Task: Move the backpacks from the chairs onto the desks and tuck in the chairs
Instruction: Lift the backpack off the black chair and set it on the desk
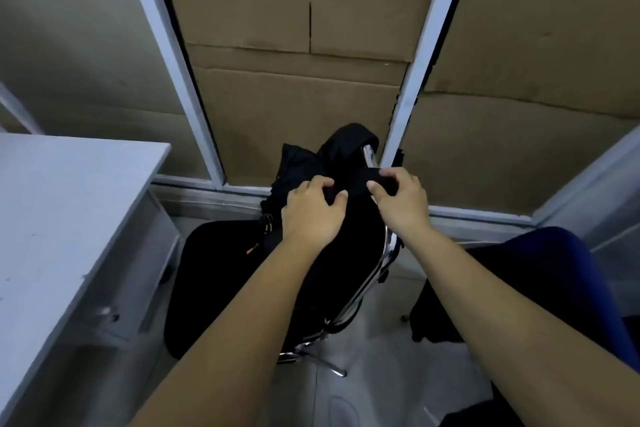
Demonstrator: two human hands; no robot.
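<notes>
White laminate fills the left side: a worktop with a pale, faintly scuffed top, its corner ending just short of the wall, and a drawer front with a small handle below its edge. Behind it stands a partition of white metal frame bars with brown cardboard pressed flat behind them; one sheet carries the printed words "JANGAN DIBANTING". Pale floor tiles show at the bottom centre.

Just right of the worktop stands a chair with a black seat and a chrome tube frame, its back toward the partition. A black backpack sits on it, leaning against the chair back, with small orange zip pulls on its left side.

The left hand rests on top of the backpack, fingers curled into the black fabric and thumb pinching it. The right hand grips a black strap or top handle of the backpack between thumb and curled fingers, beside the shiny chrome upright.

Further right, a second chair with blue upholstery stands near the angled partition, dark fabric on its seat.
</notes>
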